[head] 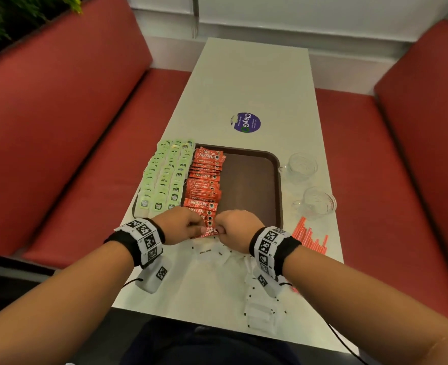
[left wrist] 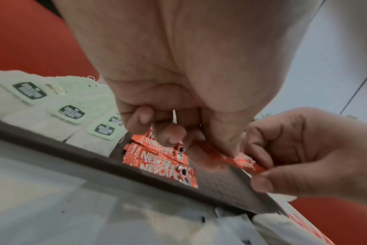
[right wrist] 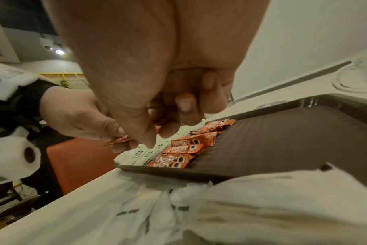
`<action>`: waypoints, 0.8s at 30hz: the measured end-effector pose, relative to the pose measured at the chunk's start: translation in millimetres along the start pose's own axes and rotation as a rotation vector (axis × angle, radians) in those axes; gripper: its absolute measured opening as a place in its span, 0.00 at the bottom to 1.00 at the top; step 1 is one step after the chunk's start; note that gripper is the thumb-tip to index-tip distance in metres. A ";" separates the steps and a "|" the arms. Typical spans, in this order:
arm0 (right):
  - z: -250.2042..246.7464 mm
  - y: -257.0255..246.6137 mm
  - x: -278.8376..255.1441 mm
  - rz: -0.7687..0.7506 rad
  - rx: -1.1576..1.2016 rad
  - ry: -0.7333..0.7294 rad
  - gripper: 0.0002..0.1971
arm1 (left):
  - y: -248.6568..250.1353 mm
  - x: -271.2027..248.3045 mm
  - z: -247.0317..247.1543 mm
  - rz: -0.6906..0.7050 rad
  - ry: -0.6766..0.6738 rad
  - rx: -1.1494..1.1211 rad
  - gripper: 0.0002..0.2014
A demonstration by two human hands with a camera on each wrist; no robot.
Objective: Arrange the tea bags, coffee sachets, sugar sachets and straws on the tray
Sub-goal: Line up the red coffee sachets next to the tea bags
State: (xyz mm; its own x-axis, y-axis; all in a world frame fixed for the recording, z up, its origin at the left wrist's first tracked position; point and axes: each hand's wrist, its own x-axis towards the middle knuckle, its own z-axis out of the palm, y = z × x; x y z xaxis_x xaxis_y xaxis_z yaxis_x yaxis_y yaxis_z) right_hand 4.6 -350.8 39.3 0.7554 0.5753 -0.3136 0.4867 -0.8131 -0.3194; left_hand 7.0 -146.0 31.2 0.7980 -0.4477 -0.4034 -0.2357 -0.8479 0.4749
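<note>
Both hands meet at the near edge of the brown tray point(head: 252, 185) and pinch one red coffee sachet point(head: 208, 231) between them. My left hand point(head: 198, 227) holds its left end and my right hand point(head: 222, 229) its right end. In the left wrist view the held sachet point(left wrist: 241, 161) hangs just above the tray floor. A column of red coffee sachets point(head: 205, 177) lies on the tray beside rows of green tea bags point(head: 165, 175). White sugar sachets point(head: 217, 254) lie on the table under my wrists. Red straws point(head: 310, 238) lie to the right.
Two glass cups point(head: 300, 165) point(head: 316, 202) stand on the table right of the tray. A purple round sticker point(head: 245, 122) sits beyond it. The tray's right half shows bare brown floor point(right wrist: 283, 140). Red benches point(head: 72, 127) flank the narrow table.
</note>
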 end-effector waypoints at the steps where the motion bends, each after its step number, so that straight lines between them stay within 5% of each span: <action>1: -0.3 4.5 -0.1 0.018 0.017 0.025 0.04 | -2.2 2.2 -1.2 -0.015 0.035 -0.019 0.10; 7: 17.0 25.5 10.2 0.166 0.058 -0.023 0.15 | -27.5 10.6 -5.1 -0.201 0.297 0.125 0.09; 24: 20.7 30.5 73.1 0.406 0.197 -0.107 0.35 | -37.1 31.0 7.4 -0.181 0.277 0.325 0.12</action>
State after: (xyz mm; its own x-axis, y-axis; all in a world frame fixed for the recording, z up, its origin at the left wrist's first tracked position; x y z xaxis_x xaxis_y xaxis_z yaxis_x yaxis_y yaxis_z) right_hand 65.6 -331.6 -11.8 0.8132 0.2280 -0.5354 0.0600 -0.9480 -0.3125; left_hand 36.3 -130.4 -4.8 0.9501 -0.2288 -0.2122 -0.2051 -0.9704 0.1278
